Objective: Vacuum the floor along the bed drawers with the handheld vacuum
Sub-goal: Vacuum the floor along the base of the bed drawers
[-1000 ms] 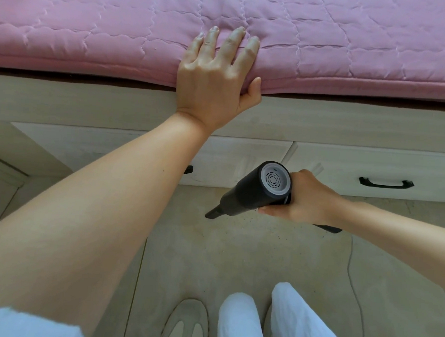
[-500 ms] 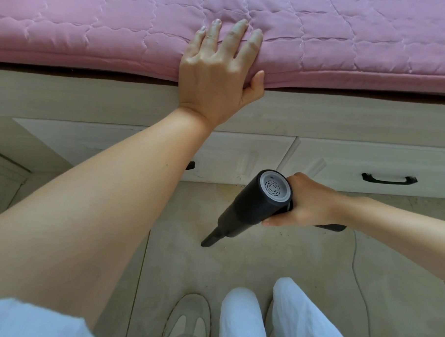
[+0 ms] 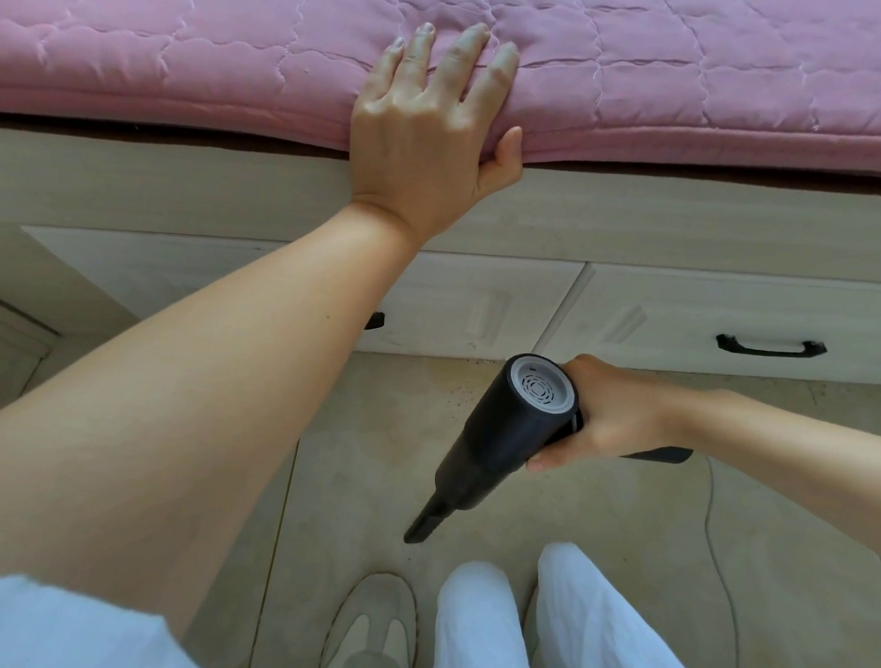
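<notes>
A black handheld vacuum [image 3: 504, 437] with a grey vented rear cap is gripped by my right hand [image 3: 611, 417]. Its narrow nozzle points down and to the left, with the tip just above the beige floor tiles [image 3: 622, 518] near my feet. Fine dark crumbs [image 3: 458, 390] lie on the floor close to the pale wooden bed drawers [image 3: 480, 305]. My left hand [image 3: 432, 131] rests flat, fingers spread, on the edge of the pink quilted mattress cover [image 3: 692, 82], holding nothing.
The right drawer has a black handle [image 3: 771, 345]; the left drawer's handle [image 3: 375, 321] is mostly hidden by my forearm. A thin cable [image 3: 712, 537] runs across the floor on the right. My shoe [image 3: 372, 628] and white trouser legs [image 3: 557, 626] are at the bottom.
My right hand has drawn the vacuum back from the drawers towards my feet, tilting the nozzle more steeply down. My left hand has stayed on the mattress edge.
</notes>
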`<state>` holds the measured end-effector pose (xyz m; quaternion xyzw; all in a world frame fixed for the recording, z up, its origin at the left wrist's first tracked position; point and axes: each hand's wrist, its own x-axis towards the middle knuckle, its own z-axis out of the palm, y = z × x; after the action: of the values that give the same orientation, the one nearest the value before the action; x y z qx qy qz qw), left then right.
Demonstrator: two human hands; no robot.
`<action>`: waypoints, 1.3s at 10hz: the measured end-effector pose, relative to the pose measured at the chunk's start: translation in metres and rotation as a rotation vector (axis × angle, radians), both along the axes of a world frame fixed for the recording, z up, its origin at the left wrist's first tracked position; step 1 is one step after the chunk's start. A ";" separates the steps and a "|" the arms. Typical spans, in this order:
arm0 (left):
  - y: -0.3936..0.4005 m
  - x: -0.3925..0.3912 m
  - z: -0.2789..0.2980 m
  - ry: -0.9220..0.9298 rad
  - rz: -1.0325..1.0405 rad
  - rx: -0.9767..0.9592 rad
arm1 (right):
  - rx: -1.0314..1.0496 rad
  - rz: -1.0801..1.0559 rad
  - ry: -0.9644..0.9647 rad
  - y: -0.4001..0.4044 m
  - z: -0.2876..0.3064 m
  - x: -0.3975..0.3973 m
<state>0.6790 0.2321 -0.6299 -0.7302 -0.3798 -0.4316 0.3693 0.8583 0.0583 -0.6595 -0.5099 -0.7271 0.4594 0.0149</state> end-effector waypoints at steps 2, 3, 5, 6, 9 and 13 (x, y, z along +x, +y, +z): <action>0.000 0.001 -0.001 0.000 0.006 0.003 | -0.038 0.068 0.009 -0.005 -0.003 -0.008; 0.001 0.000 -0.001 -0.008 0.009 0.001 | 0.021 0.028 0.028 -0.004 -0.003 -0.009; 0.000 0.001 -0.002 -0.006 0.005 0.004 | 0.012 0.027 -0.043 0.005 0.001 -0.001; 0.000 0.001 -0.001 -0.004 0.009 0.007 | 0.025 0.037 -0.060 0.005 0.004 0.002; -0.001 -0.001 -0.001 0.008 0.011 -0.011 | 0.086 -0.081 -0.096 0.003 0.009 0.022; -0.007 0.001 0.001 -0.018 0.027 -0.036 | 0.101 -0.128 -0.087 -0.004 0.010 0.037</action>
<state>0.6799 0.2256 -0.6290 -0.7276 -0.4003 -0.4263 0.3586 0.8957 0.0548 -0.6497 -0.5733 -0.7152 0.3979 0.0382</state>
